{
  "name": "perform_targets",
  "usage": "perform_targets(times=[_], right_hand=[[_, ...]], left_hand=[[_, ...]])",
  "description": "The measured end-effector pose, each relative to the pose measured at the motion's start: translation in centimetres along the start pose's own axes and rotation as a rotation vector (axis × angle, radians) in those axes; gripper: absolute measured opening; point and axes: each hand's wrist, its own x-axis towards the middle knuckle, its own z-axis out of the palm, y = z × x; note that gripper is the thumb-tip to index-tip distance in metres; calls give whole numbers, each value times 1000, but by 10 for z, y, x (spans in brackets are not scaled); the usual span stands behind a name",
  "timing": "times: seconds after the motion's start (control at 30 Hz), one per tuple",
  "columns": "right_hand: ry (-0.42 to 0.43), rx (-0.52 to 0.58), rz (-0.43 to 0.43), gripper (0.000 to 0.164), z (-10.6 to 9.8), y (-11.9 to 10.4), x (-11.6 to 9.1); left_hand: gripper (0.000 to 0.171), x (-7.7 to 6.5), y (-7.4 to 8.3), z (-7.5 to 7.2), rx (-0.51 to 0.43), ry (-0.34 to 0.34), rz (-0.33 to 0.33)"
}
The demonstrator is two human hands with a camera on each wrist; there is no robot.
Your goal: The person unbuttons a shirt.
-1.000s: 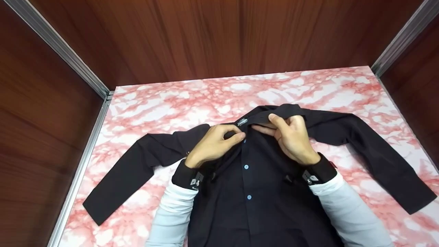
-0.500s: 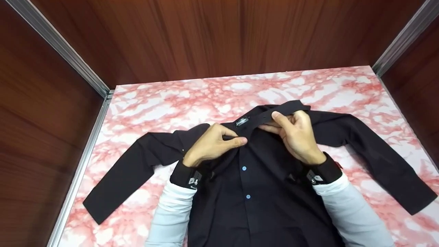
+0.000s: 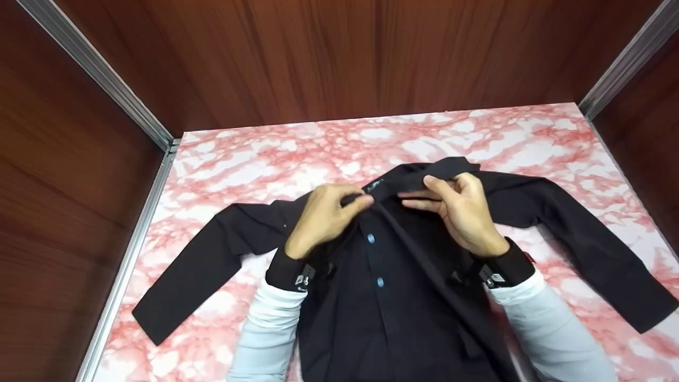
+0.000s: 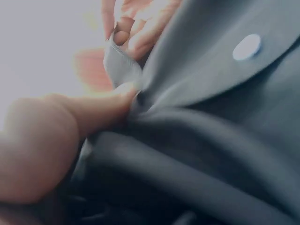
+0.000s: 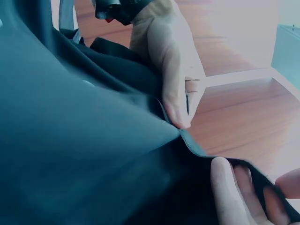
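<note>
A black long-sleeved shirt lies front up with its sleeves spread. Blue buttons run down its placket. Beside the collar opening, my left hand pinches the cloth at the top of the front between thumb and fingers. To its right, my right hand grips the raised collar, thumb on the near face and two fingers stretched out below. A small label shows inside the neck. In the left wrist view, the left thumb presses on bunched cloth, and a button shows close by.
A red-and-white marbled tabletop lies under the shirt. Brown wood panels rise at the back and both sides, with metal strips at the corners. Each wrist wears a black band with a small camera.
My left hand has moved slightly up and left, drawing the placket and buttons upward. A long diagonal fold now crosses the front. My right hand has shifted right with the collar, its lower fingers more spread.
</note>
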Motion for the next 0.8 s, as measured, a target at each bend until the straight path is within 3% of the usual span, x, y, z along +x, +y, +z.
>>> perform_targets(times=[0.1, 0.23, 0.4, 0.53, 0.63, 0.8], right_hand=[[-35, -1, 38, 16, 0, 1, 0], [-103, 5, 121, 17, 5, 7, -1], [-86, -31, 242, 7, 19, 16, 1], [-77, -31, 284, 8, 24, 21, 3], [-101, -33, 282, 8, 24, 23, 2], [-144, -27, 227, 20, 22, 24, -2]], left_hand=[[25, 1, 1, 0, 24, 137, 29], [25, 0, 7, 4, 28, 200, 73], [26, -3, 15, 9, 68, 181, 115], [28, -6, 19, 10, 133, 141, 132], [29, -7, 21, 9, 145, 111, 133], [25, -7, 19, 5, 88, 95, 103]])
